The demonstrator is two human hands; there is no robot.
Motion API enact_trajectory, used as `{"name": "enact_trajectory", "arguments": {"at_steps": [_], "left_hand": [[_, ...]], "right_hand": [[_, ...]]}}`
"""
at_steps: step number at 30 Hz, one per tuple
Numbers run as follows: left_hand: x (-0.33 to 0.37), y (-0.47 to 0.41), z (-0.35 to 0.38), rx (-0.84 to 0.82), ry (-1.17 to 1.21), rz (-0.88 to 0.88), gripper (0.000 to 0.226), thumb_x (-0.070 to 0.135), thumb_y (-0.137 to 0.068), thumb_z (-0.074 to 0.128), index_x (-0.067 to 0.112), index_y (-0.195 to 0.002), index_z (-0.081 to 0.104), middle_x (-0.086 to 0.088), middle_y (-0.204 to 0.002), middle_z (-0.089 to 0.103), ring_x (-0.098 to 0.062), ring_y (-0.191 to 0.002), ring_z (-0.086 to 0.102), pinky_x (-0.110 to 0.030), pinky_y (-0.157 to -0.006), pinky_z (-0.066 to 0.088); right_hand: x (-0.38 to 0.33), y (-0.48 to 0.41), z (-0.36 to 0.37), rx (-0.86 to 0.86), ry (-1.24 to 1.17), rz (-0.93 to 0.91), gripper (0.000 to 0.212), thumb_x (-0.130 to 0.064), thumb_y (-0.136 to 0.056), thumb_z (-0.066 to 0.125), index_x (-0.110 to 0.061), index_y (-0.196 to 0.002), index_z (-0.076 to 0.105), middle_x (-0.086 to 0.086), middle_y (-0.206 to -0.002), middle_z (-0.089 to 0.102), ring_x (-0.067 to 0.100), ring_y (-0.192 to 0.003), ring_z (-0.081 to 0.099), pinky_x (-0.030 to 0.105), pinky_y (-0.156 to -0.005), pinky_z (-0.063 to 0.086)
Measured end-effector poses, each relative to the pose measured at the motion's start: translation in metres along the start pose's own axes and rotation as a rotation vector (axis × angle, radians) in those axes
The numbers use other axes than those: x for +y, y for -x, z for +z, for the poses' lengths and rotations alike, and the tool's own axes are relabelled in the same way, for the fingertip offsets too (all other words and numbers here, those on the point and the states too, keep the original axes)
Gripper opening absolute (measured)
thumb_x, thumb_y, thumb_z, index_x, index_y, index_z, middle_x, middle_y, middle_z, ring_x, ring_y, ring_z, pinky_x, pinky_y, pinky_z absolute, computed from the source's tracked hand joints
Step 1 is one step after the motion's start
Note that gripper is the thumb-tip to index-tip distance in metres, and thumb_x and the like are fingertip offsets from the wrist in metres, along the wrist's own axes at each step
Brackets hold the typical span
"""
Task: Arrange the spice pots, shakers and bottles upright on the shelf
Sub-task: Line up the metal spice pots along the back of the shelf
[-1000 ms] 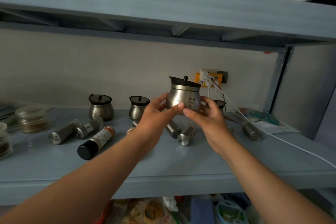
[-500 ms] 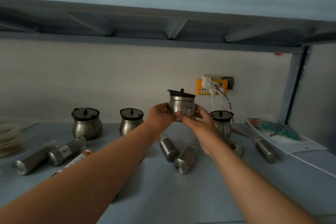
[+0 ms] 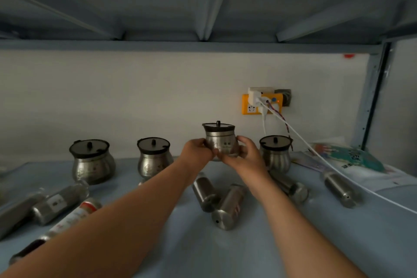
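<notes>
I hold a steel spice pot (image 3: 220, 140) with a black lid upright near the back of the blue shelf (image 3: 248, 244). My left hand (image 3: 196, 150) grips its left side and my right hand (image 3: 244, 157) grips its right side. Three more steel pots stand upright along the wall: one at the far left (image 3: 91, 161), one beside it (image 3: 153, 157), one to the right (image 3: 275, 153). Steel shakers (image 3: 228, 206) lie on their sides in front of my hands. Bottles (image 3: 59, 201) lie flat at the left, one with a red-and-white label (image 3: 74, 216).
A yellow wall socket (image 3: 261, 104) holds a white charger, and its white cable (image 3: 352, 180) runs across the right of the shelf. Printed papers (image 3: 352, 160) lie at the back right. Another shaker (image 3: 338, 187) lies near them. The upper shelf's underside (image 3: 203, 7) hangs overhead.
Both hands have carried the pot lower and farther back toward the wall, between two standing pots. The view has moved in closer under the upper shelf.
</notes>
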State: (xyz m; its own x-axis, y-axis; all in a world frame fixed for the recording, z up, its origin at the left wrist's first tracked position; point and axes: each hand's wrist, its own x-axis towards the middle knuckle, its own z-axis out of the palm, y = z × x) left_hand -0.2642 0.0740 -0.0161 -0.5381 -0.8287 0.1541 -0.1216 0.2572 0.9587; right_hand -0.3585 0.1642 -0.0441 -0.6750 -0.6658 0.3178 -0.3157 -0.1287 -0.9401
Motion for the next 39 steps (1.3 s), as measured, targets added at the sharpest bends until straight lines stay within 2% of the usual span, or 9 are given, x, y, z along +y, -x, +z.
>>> {"name": "enact_trajectory", "arguments": {"at_steps": [4, 9, 13, 17, 22, 26, 31, 34, 39], "left_hand": [[-0.005, -0.002, 0.007, 0.007, -0.137, 0.017, 0.020, -0.002, -0.081, 0.060, -0.003, -0.099, 0.067, 0.000, -0.062, 0.053, -0.008, -0.054, 0.043, -0.020, -0.049, 0.033], [-0.008, -0.004, 0.006, -0.040, -0.335, 0.020, 0.018, 0.008, -0.081, 0.063, -0.001, -0.097, 0.067, -0.008, -0.078, 0.059, -0.018, -0.070, 0.053, -0.024, -0.063, 0.043], [-0.008, -0.004, 0.004, -0.065, -0.489, 0.003, 0.006, 0.013, -0.081, 0.064, 0.009, -0.082, 0.060, 0.002, -0.062, 0.049, -0.008, -0.057, 0.044, -0.018, -0.049, 0.033], [-0.013, -0.006, 0.003, -0.076, -0.522, -0.004, 0.018, 0.014, -0.077, 0.067, 0.001, -0.090, 0.068, -0.003, -0.068, 0.055, -0.018, -0.070, 0.053, -0.026, -0.064, 0.041], [-0.019, -0.002, 0.004, -0.055, -0.564, 0.021, 0.025, 0.020, -0.077, 0.069, 0.004, -0.096, 0.069, -0.009, -0.084, 0.062, -0.024, -0.079, 0.059, -0.028, -0.067, 0.043], [-0.018, 0.000, 0.004, -0.046, -0.588, 0.030, 0.028, 0.024, -0.079, 0.069, 0.006, -0.101, 0.068, -0.010, -0.090, 0.063, -0.029, -0.094, 0.062, -0.028, -0.070, 0.042], [-0.018, 0.003, 0.002, -0.029, -0.616, 0.042, 0.029, 0.024, -0.082, 0.065, 0.005, -0.104, 0.066, -0.015, -0.106, 0.066, -0.029, -0.100, 0.061, -0.027, -0.073, 0.040], [-0.017, 0.005, 0.002, -0.025, -0.617, 0.042, 0.030, 0.023, -0.082, 0.065, 0.006, -0.106, 0.066, -0.015, -0.109, 0.066, -0.029, -0.102, 0.061, -0.027, -0.075, 0.041], [-0.013, 0.008, 0.001, -0.051, -0.639, 0.035, 0.028, 0.022, -0.083, 0.065, 0.005, -0.104, 0.066, -0.015, -0.108, 0.067, -0.029, -0.100, 0.061, -0.028, -0.074, 0.041]], "right_hand": [[0.009, -0.001, -0.001, -0.030, 0.001, 0.050, 0.059, -0.031, -0.062, 0.084, -0.031, -0.111, 0.050, -0.002, -0.104, 0.067, 0.015, -0.096, 0.064, 0.041, -0.092, 0.052], [0.010, 0.002, -0.006, -0.106, -0.005, 0.108, 0.055, -0.025, -0.067, 0.083, -0.026, -0.108, 0.046, -0.002, -0.099, 0.063, 0.014, -0.095, 0.062, 0.029, -0.081, 0.050], [0.013, 0.002, -0.008, -0.113, 0.026, 0.128, 0.059, -0.026, -0.063, 0.085, -0.026, -0.107, 0.046, 0.003, -0.107, 0.064, 0.019, -0.099, 0.063, 0.037, -0.091, 0.052], [0.014, 0.003, -0.006, -0.124, 0.107, 0.129, 0.065, -0.031, -0.059, 0.086, -0.031, -0.109, 0.045, 0.001, -0.113, 0.063, 0.018, -0.102, 0.061, 0.039, -0.095, 0.050], [0.009, 0.006, -0.009, -0.128, 0.140, 0.102, 0.065, -0.026, -0.066, 0.083, -0.022, -0.122, 0.050, -0.005, -0.107, 0.050, 0.012, -0.100, 0.050, 0.029, -0.091, 0.043], [0.011, 0.005, -0.008, -0.156, 0.147, 0.085, 0.043, -0.024, -0.069, 0.079, -0.031, -0.105, 0.056, -0.001, -0.110, 0.065, 0.019, -0.104, 0.060, 0.042, -0.098, 0.047], [0.011, 0.004, -0.009, -0.205, 0.112, 0.066, 0.037, -0.017, -0.075, 0.074, -0.031, -0.103, 0.055, -0.009, -0.097, 0.058, 0.014, -0.099, 0.057, 0.036, -0.096, 0.047], [0.013, 0.003, -0.009, -0.187, 0.107, 0.064, 0.035, -0.017, -0.074, 0.074, -0.029, -0.102, 0.057, -0.014, -0.090, 0.057, 0.016, -0.100, 0.057, 0.037, -0.096, 0.047], [0.014, 0.001, -0.007, -0.153, 0.132, 0.082, 0.032, -0.014, -0.076, 0.070, -0.032, -0.098, 0.056, -0.012, -0.092, 0.059, 0.017, -0.101, 0.057, 0.041, -0.099, 0.046]]}}
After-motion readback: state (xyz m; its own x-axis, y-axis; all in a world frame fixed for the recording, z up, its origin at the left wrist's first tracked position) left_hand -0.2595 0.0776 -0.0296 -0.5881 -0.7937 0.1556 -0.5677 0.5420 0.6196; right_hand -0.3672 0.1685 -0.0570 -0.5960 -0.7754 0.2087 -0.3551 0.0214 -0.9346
